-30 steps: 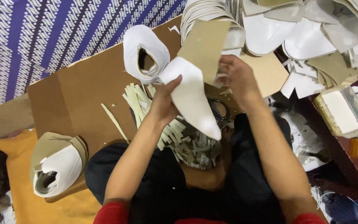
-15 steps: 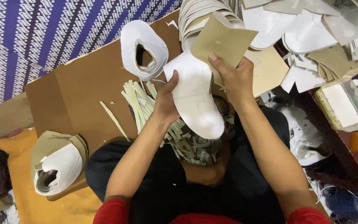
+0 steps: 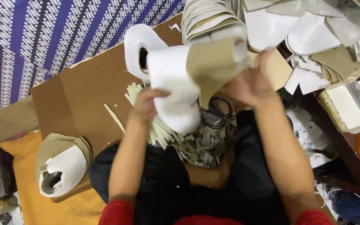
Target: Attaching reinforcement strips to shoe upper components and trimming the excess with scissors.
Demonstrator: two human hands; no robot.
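Gripped the white shoe upper from below with the left hand, fingers curled shut around its underside, rounded toe end pointing down toward the lap. Clamped the tan lining piece against the upper's far side with the right hand, closed tight on the sheet, though motion blur hid the exact finger placement. Held both pieces up off the brown cardboard sheet, probably so the two layers could be lined up edge to edge with nothing underneath getting in the way.

Left the black-handled scissors flat just below the raised upper, near the right wrist, likely kept within easy reach. Heaped the pale trimmed strips under and beside the upper on the near edge of the cardboard, apparently dropped where cut. Set a second white upper just behind the held one, partly hidden by it. Stacked cut white and tan pieces to the right of the held upper, beyond the right hand, seemingly a supply pile. Parked a clear plastic tub farther right of that stack. Put another finished-looking white upper well to the left of the held one, on the orange mat, apart from the working pile.
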